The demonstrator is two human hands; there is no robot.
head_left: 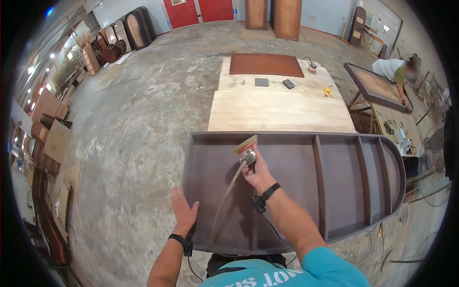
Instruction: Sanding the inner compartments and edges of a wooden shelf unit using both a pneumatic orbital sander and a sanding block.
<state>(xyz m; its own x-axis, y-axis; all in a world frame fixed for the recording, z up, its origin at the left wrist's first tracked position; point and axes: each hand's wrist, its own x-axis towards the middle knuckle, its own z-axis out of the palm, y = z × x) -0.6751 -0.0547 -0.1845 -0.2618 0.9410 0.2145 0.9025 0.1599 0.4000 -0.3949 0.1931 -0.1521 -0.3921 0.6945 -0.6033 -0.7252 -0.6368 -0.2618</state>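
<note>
In front of me lies a dark brown wooden shelf unit [291, 186] with a rounded right end and several cross dividers. My right hand [257, 171] is wrapped round an air sander [249, 154] near the unit's far side, left of the middle. The sander is tilted, and its pad edge shows red and tan. A pale hose [226, 198] runs from it back toward my body. At the unit's left edge, my left hand [183, 208] rests with fingers stretched out and holds nothing. Both wrists wear black bands with cables.
Beyond the unit stands a pale plywood table [279, 110] bearing a reddish-brown panel [265, 65], a grey pad [261, 82], a dark block [289, 84], a second sander [311, 67] and a yellow tool [328, 92]. At right, another person bends over a framed panel [377, 86].
</note>
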